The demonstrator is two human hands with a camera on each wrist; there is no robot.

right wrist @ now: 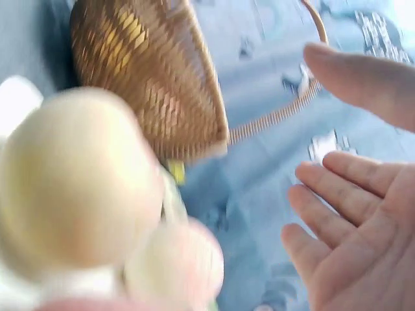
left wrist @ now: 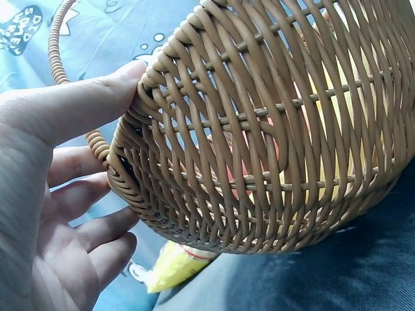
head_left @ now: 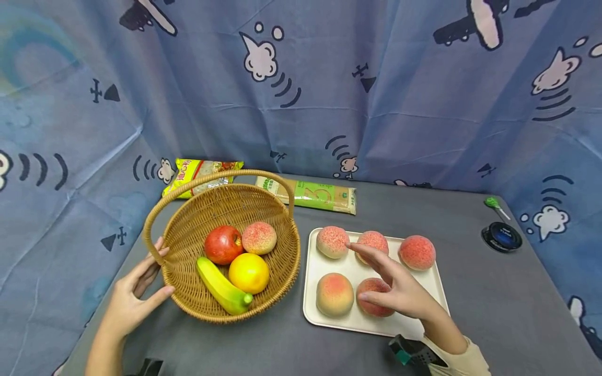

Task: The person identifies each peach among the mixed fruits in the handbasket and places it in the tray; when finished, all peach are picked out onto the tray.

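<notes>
While open grey desk (head_left: 494,292) runs along the tray's right edge, the left hand (head_left: 134,292), fingers relaxed and spread, touches the round woven wicker basket's (head_left: 277,271) left rim. Over the cream rectangular tray (head_left: 312,308), the right hand (head_left: 400,290) hovers with straight fingers above the pink-speckled peach (head_left: 371,305) near its front edge.

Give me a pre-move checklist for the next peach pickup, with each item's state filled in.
1. Left hand steadies the woven wicker basket at its rim: ok.
2. Right hand open, holding nothing: ok.
3. Right hand over the pink peaches on the white rectangular tray: ok.
4. Five peaches on the tray: ok.
5. Room in the basket beside the red apple: ok.
6. Which peach the fingers are touching: cannot tell.
</notes>
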